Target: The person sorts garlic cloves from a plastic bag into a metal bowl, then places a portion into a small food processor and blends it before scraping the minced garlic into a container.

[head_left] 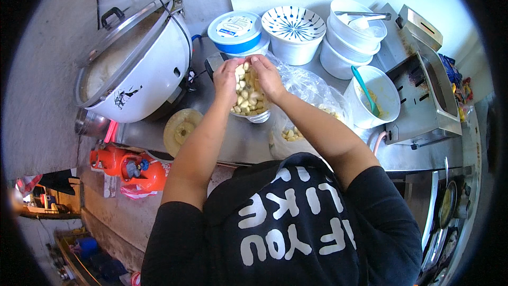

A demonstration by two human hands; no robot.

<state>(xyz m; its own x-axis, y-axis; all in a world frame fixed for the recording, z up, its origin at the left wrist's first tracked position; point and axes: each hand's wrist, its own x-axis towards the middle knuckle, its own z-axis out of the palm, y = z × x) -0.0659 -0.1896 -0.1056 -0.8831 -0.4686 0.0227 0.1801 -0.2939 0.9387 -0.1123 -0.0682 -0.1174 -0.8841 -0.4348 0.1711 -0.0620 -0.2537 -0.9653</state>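
Peeled garlic cloves fill a clear, pale-rimmed bowl on the metal counter. My left hand curves around the left side of the heap, and my right hand curves around the right. Both are cupped against the cloves at the top, fingertips close together; some fingers are hidden behind the garlic. Beside my right forearm sits a clear plastic bag with more garlic cloves in it. A round, yellowish translucent lid lies left of the bowl, next to my left forearm.
A large white cooker with its lid raised stands at the left. Lidded tubs, a patterned bowl and stacked white tubs line the back. On the right are a white bucket with a green spoon and a metal appliance.
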